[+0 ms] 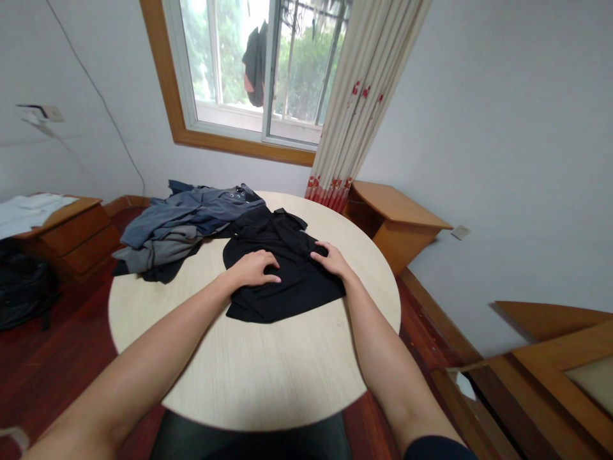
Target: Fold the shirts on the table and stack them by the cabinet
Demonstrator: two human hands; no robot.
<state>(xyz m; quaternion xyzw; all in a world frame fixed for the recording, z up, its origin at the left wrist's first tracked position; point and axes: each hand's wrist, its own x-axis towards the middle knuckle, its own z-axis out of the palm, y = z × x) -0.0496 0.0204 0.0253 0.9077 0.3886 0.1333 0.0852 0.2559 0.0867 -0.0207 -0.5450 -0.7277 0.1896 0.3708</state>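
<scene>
A black shirt (282, 284) lies spread on the round table (258, 377), its far end bunched and its near edge fairly straight. My left hand (253, 268) rests on the shirt's left side, thumb and fingers apart and slightly curved. On the right edge of the cloth lies my right hand (331, 259), also with its thumb away from the fingers. Both touch the fabric from above, and neither shows cloth gripped between the fingers. Past the shirt, at the table's far left, is a pile of grey, blue and black clothes (186, 220), which the shirt's far end meets.
A curtain (357, 108) hangs by the window (258, 70) behind the table. A wooden cabinet (402, 204) stands at the far right. To the left are a drawer unit (76, 236) with white cloth or paper on top and a black bag (23, 287) on the floor.
</scene>
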